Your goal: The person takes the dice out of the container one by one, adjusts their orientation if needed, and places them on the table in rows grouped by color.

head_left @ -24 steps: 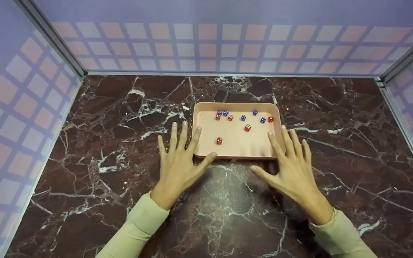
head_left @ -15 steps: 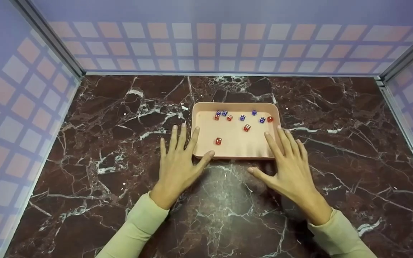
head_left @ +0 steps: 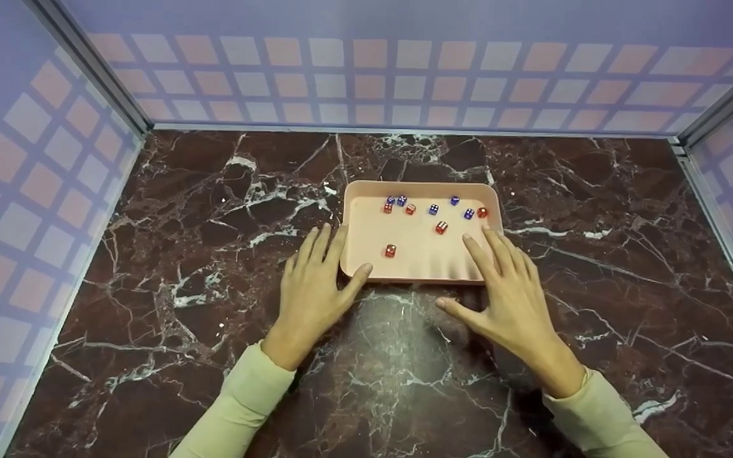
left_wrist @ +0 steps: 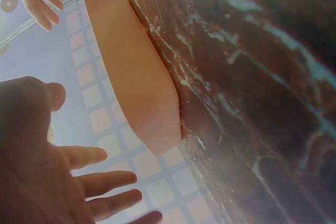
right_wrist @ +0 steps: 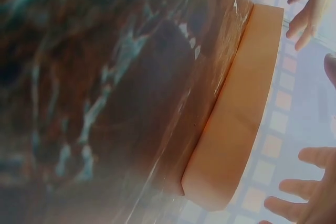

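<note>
A shallow peach tray (head_left: 414, 270) lies on the dark marbled table, with several red and blue dice inside. One red die (head_left: 390, 251) sits apart toward the front left; another red die (head_left: 441, 227) is right of the middle. Blue dice such as this blue die (head_left: 469, 214) lie along the back. My left hand (head_left: 312, 286) hovers at the tray's left front corner, fingers extended, holding nothing. At the right end my right hand (head_left: 509, 292) has its fingers spread over the rim, also holding nothing. Both wrist views show the tray's outer wall (left_wrist: 128, 61) beside the fingers.
Marbled table surface (head_left: 201, 254) surrounds the tray. A back wall (head_left: 392, 83) with pink and white squares rises behind it, and similar panels stand at left and right with metal corner posts (head_left: 105, 83).
My right hand has shifted left, its fingers further over the tray's right end. The left hand's fingers have drawn closer together and slightly back. The dice keep their places in the tray.
</note>
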Tool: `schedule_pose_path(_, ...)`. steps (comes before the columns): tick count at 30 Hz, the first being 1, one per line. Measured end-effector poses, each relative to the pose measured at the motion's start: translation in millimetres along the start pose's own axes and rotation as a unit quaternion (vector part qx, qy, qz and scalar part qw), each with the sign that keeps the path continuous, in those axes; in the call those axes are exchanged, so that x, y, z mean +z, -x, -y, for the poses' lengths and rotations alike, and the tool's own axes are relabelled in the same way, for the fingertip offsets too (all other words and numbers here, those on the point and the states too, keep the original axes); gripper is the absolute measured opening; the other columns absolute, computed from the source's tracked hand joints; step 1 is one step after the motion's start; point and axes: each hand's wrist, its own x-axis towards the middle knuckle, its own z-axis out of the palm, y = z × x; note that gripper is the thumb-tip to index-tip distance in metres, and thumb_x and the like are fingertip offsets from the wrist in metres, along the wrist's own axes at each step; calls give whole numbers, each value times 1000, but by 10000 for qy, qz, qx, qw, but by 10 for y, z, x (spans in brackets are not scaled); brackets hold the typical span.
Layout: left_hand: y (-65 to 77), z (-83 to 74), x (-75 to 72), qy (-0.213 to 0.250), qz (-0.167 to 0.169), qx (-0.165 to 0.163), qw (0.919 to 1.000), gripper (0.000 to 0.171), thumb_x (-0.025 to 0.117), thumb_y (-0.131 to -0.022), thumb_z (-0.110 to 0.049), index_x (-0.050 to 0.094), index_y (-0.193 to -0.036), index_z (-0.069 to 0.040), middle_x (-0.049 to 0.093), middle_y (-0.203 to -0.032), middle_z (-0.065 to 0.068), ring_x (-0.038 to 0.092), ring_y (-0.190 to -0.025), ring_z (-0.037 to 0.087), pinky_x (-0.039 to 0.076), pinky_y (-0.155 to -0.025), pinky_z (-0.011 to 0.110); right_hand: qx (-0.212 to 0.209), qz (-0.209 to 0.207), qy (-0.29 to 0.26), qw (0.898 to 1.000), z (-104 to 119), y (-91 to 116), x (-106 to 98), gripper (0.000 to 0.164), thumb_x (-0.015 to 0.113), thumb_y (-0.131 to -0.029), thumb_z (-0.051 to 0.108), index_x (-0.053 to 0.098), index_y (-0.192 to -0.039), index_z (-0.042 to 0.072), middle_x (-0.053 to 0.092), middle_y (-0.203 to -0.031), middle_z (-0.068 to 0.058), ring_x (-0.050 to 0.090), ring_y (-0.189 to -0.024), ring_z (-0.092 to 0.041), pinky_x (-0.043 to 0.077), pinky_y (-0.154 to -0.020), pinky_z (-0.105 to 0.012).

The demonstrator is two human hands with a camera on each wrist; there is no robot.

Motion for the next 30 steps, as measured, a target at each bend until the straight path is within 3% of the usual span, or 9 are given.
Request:
schedule_pose_path(6, -10, 13, 12, 48, -384, 243, 9990, 75, 60, -101, -59, 48, -159, -13, 57, -152, 17, 52, -140, 38, 50, -108, 63, -94, 29, -152, 9998, 48, -7, 29, 99, 81, -82, 63, 45, -161, 15, 39, -166, -20, 39, -150, -42, 32, -120, -63)
schedule_pose_path(14, -22, 51, 68, 206, -669, 396, 9968, 74, 67, -99, -53, 49, -158, -13, 64, -142, 17, 62, -125, 37, 57, -98, 57, 12, 179, -286, 9994, 127, -59, 45, 95, 79, -85, 64, 44, -162, 21, 39, -167, -15, 40, -150, -41, 35, -118, -65)
schedule_pose_path(22, -31, 113, 68, 563, -462, 41, 9973, 81, 75, -95, -44, 41, -163, -17, 62, -142, 17, 63, -120, 38, 60, -87, 59, -148, 95, -431, 9989, 186, -103, 96, 90, 79, -87, 61, 46, -160, 20, 42, -166, -14, 44, -149, -36, 38, -118, -63)
schedule_pose_path(30, -55, 130, 98, 1140, -305, -85, 9930, 82, 76, -95, -37, 40, -164, -12, 60, -144, 18, 61, -124, 40, 56, -100, 59, -177, 107, -523, 9984, 236, -149, 91, 88, 79, -88, 59, 46, -161, 22, 43, -165, -15, 50, -144, -40, 45, -111, -63)
